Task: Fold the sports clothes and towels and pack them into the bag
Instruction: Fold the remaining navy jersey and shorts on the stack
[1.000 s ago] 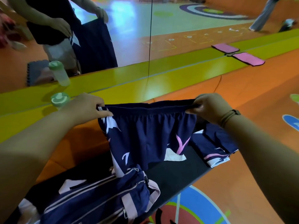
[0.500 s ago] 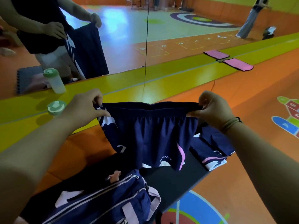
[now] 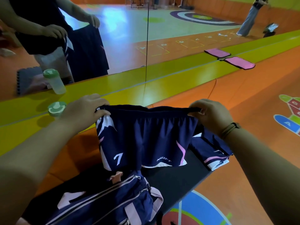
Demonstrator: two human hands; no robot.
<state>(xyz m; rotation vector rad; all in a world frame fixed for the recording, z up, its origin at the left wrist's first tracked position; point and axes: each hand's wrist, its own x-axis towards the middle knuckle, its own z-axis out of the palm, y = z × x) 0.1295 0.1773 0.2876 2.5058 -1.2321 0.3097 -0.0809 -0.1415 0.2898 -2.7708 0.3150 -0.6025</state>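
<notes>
Both hands are up, and the navy shorts [image 3: 142, 140] hang stretched between them! The left hand [image 3: 84, 109] has its fingers [image 3: 103, 112] curled over the waistband's left corner, thumb pinching from the near side. The right hand [image 3: 211, 116] mirrors it, fingers [image 3: 194, 113] clenched on the right corner, so the elastic runs taut from one grip to the other. A brown wristband [image 3: 228, 129] sits just behind the right hand.

Below the fingers the shorts drop open and flat, clear of the black mat [image 3: 178, 179] underneath (a white 7 on the left leg, pink and white flashes at the hems). Right under the hems, nearer the person, sits the navy sports bag [image 3: 110, 203] with pink straps and pale zips; whether its top is unzipped, I cannot tell. Under the right hand's fingers and a touch outward, a folded navy garment [image 3: 211, 153] with pink and white trim lies at the mat's edge.

Just beyond the left hand's fingers stands a green-lidded bottle [image 3: 56, 109] on the yellow floor strip, tight against the wall mirror [image 3: 162, 30], which reflects the person and the shorts. Far past the right hand's fingers, a pink mat [image 3: 238, 62] lies by the mirror.
</notes>
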